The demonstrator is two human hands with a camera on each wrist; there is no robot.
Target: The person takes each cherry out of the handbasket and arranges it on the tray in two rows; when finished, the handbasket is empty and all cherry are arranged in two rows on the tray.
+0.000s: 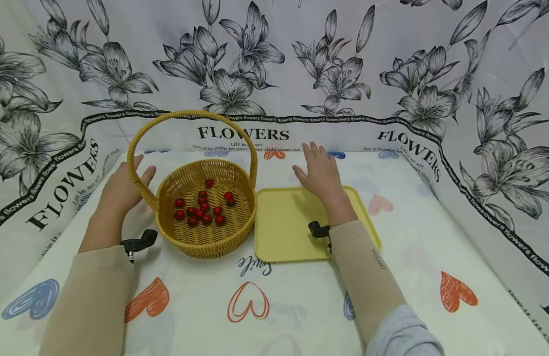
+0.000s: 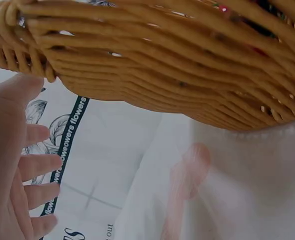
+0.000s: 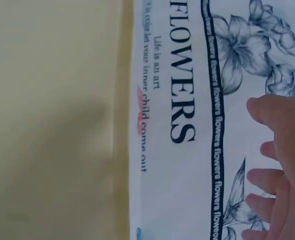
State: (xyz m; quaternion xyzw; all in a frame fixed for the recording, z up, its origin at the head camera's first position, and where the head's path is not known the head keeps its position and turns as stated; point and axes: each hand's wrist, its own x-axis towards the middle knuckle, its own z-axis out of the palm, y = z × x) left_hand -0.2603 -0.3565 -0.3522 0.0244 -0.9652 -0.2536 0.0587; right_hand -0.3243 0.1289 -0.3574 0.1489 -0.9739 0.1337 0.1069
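A round brown wicker basket [image 1: 206,247] with a tall arched handle stands left of centre in the head view. Several small red fruits, like cherry tomatoes [image 1: 219,220], lie on its floor. Beside the basket's left side is my left hand [image 1: 121,190], fingers extended and nothing held; in the left wrist view its thumb is close under the wicker rim. To the basket's right lies a yellow rectangular tray [image 1: 283,225]. Over the tray's far edge stretches my right hand [image 1: 320,173], fingers spread and holding nothing; the forearm covers part of the tray.
The table has a white cloth [image 1: 203,306] printed with hearts and lettering. Behind and at both sides hangs a white curtain [image 1: 283,99] with black flower drawings. Small black cameras [image 1: 141,242] are strapped at both wrists.
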